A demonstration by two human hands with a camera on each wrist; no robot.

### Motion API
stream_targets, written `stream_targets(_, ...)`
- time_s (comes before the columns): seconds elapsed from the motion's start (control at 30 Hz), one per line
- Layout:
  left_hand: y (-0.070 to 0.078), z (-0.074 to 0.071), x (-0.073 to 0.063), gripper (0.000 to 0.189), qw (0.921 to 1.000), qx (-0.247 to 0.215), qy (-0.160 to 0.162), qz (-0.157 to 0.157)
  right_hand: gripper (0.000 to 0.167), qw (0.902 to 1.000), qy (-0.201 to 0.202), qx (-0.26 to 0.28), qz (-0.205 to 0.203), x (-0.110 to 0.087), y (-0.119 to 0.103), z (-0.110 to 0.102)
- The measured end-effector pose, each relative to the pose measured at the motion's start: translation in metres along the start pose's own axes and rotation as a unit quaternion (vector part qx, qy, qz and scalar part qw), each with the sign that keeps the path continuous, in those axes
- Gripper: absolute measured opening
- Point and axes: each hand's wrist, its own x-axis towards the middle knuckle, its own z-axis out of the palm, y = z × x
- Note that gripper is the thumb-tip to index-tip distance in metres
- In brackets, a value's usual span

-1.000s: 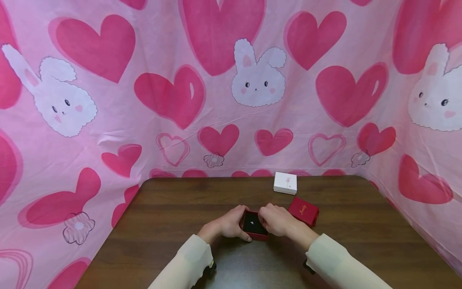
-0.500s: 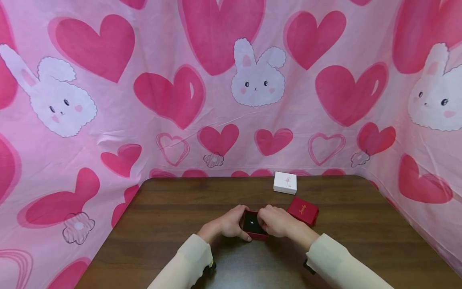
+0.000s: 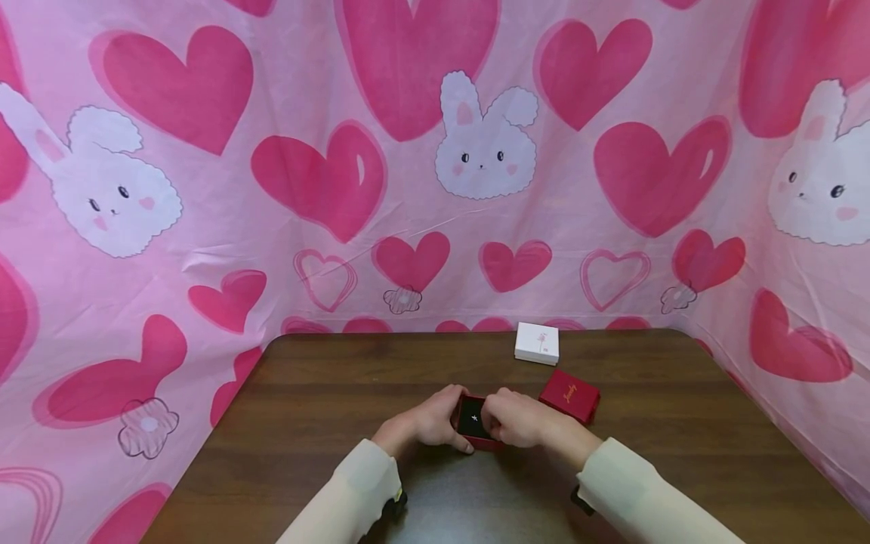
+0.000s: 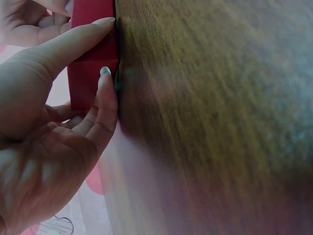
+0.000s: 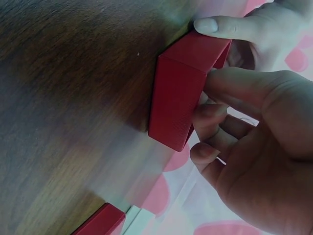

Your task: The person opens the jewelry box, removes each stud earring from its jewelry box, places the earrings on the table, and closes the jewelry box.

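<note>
An open red jewelry box [image 3: 485, 443] sits on the table with a black insert [image 3: 469, 428] inside it. On the insert lies a small silver star-like or cross-like piece [image 3: 474, 417]. My left hand [image 3: 435, 418] grips the box from its left side, thumb along the near wall [image 4: 96, 43] and fingers round the far part. The right hand [image 3: 514, 418] is at the box's right edge with curled fingers. Its thumb and index finger [image 5: 242, 88] reach over the red wall [image 5: 177, 95] into the box. Their tips are hidden, so whether they pinch anything does not show.
A red lid [image 3: 571, 396] with gold lettering lies just right of the right hand. Behind it, near the table's far edge, is a white box [image 3: 537, 344] with a pink print. Pink cloth [image 3: 408, 219] with hearts and rabbits hangs round the wooden table [image 3: 340, 378].
My right hand has shifted slightly left, further over the insert and covering more of its right side. The left hand and the red box have stayed in place.
</note>
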Motion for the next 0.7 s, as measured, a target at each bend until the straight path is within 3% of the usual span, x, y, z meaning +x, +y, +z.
stream_targets(0.33, -0.0009, 0.0008, 0.0006, 0.075, 1.0000, 0.001, 0.000, 0.007, 0.011, 0.9989, 0.010, 0.018, -0.042, 0.0003, 0.0056, -0.0015)
stream_targets(0.7, -0.0026, 0.0008, 0.0011, 0.077, 0.9999, 0.011, 0.002, 0.001, 0.005, 0.9974, 0.006, 0.060, -0.040, -0.0073, 0.0031, -0.0098)
